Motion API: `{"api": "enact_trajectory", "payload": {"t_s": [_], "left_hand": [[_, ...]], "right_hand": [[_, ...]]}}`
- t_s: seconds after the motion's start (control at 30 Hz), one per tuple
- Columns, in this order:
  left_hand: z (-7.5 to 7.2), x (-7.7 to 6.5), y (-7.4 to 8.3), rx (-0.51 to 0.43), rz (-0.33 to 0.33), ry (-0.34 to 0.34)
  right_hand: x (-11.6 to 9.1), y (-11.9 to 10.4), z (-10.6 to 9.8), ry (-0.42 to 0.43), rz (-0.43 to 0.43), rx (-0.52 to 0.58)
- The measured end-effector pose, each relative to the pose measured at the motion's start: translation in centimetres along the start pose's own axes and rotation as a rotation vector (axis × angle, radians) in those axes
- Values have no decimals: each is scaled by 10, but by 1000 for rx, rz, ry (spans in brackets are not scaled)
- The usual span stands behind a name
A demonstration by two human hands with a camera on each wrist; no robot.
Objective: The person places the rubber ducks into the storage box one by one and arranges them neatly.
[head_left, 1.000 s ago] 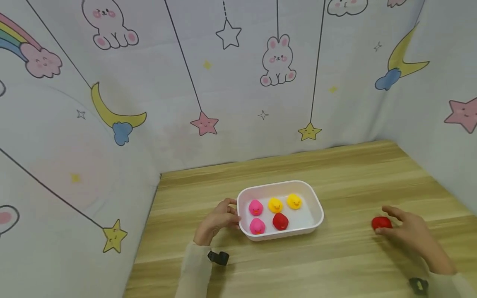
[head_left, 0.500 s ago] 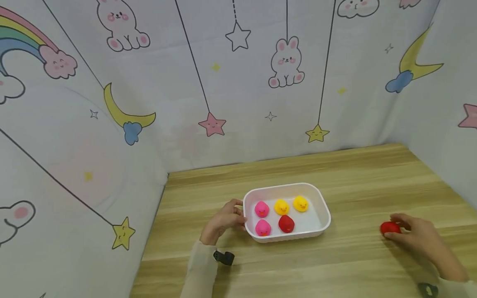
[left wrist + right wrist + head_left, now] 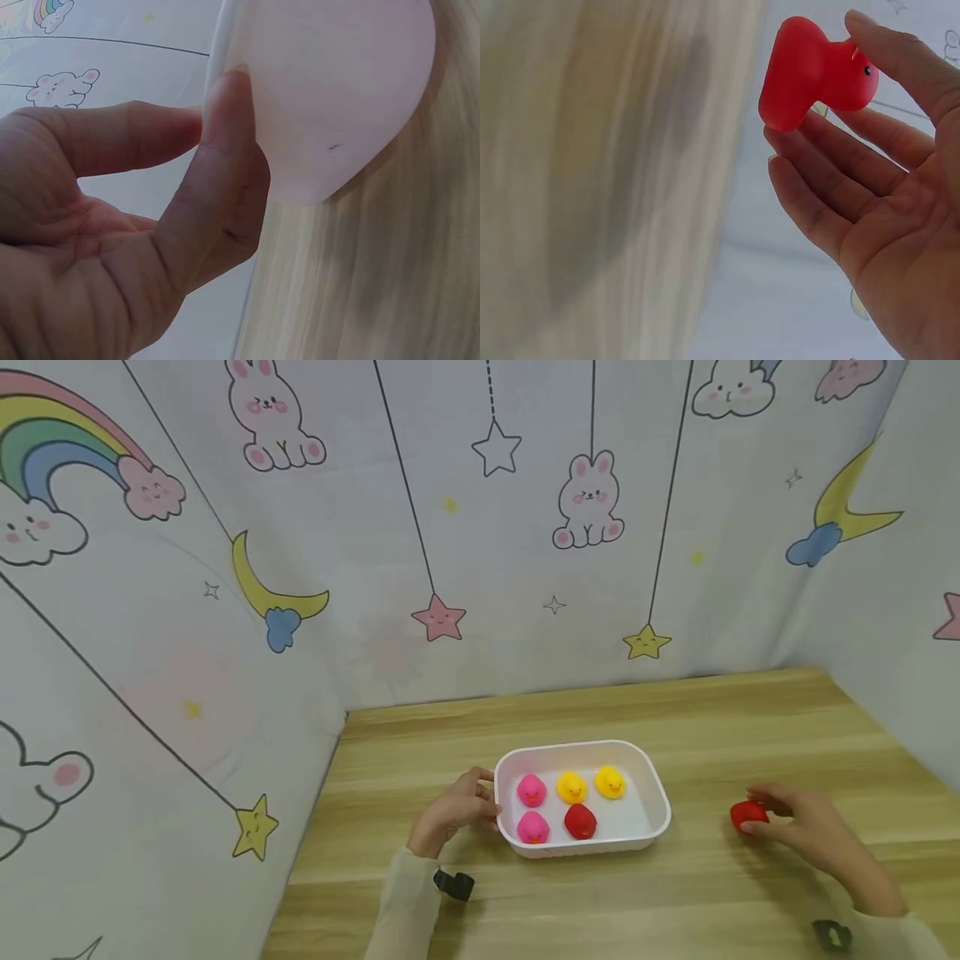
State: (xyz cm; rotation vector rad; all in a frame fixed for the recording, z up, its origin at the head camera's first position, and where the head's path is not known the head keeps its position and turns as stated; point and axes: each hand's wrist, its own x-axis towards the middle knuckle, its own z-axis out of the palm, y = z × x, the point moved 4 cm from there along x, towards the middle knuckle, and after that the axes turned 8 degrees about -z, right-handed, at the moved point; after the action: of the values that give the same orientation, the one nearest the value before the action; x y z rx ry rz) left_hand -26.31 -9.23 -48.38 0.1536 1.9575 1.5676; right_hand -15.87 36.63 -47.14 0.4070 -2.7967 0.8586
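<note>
A white tray (image 3: 600, 848) stands on the table. Two pink rubber ducks (image 3: 532, 790), two yellow ducks (image 3: 572, 787) and a red duck (image 3: 581, 822) are inside it. My left hand (image 3: 456, 814) holds the tray's left end; the left wrist view has thumb and fingers pinching its wall (image 3: 345, 82). Right of the tray, my right hand (image 3: 810, 831) pinches another red rubber duck (image 3: 748, 817) between thumb and fingers. In the right wrist view this duck (image 3: 799, 79) is off the wooden surface, its eye towards the palm side.
The wood-grain table (image 3: 615, 910) reaches to a white cloth backdrop (image 3: 510, 660) printed with rabbits, stars and moons. More cloth bounds the table at left and right. Black wrist bands with cameras (image 3: 454, 885) are on both sleeves.
My right hand closed its grip on the red duck and has brought it left, nearer the tray. The left hand keeps its hold. The head view shifted slightly.
</note>
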Motion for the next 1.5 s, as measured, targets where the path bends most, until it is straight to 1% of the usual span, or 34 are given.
{"api": "enact_trajectory", "payload": {"t_s": [0.2, 0.37, 0.6, 0.8, 1.0, 1.37, 1.5], "left_hand": [[2, -2, 0, 14, 2, 9], [1, -2, 0, 18, -6, 18], [1, 0, 2, 19, -9, 26], [1, 0, 1, 9, -13, 27], [2, -2, 1, 13, -8, 27], [1, -1, 0, 10, -12, 25], [2, -2, 1, 8, -24, 27]], "right_hand": [[14, -16, 6, -63, 19, 24], [30, -32, 8, -71, 8, 50], [56, -59, 7, -43, -85, 67], [71, -81, 12, -55, -125, 102], [80, -95, 27, -98, -142, 160], [90, -107, 60, -174, -166, 187], [91, -110, 70, -206, -169, 188]]}}
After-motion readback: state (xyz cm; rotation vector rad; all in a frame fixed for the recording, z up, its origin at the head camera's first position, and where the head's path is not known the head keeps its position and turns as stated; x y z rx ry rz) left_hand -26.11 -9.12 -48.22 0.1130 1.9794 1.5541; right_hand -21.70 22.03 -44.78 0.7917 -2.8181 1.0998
